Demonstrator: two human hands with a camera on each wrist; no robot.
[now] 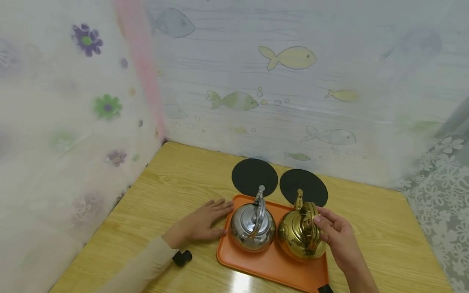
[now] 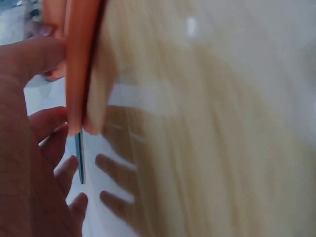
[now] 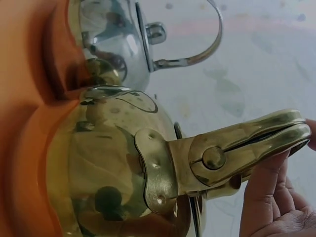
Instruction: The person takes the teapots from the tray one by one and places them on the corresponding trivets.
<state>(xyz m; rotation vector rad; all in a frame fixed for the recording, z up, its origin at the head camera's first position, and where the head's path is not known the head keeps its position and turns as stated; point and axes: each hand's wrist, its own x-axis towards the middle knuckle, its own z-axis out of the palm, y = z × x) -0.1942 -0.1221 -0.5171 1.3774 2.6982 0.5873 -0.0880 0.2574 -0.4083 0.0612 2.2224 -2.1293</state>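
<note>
With the nearer right hand [image 1: 340, 236] I am pinching the upright handle [image 3: 276, 123] of the gold kettle [image 1: 291, 236], which is standing on the orange tray [image 1: 250, 263] just left of the fingers, spout [image 1: 299, 200] facing away; the left hand [image 1: 202, 220], fingers apart, is apparently touching the tray's edge.

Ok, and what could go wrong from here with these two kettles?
The gold kettle sits close to the silver kettle, so they might knock together. The right hand pinches the gold handle, and that grip could slip. The left hand touches the tray, so a nudge might shift it.
</note>
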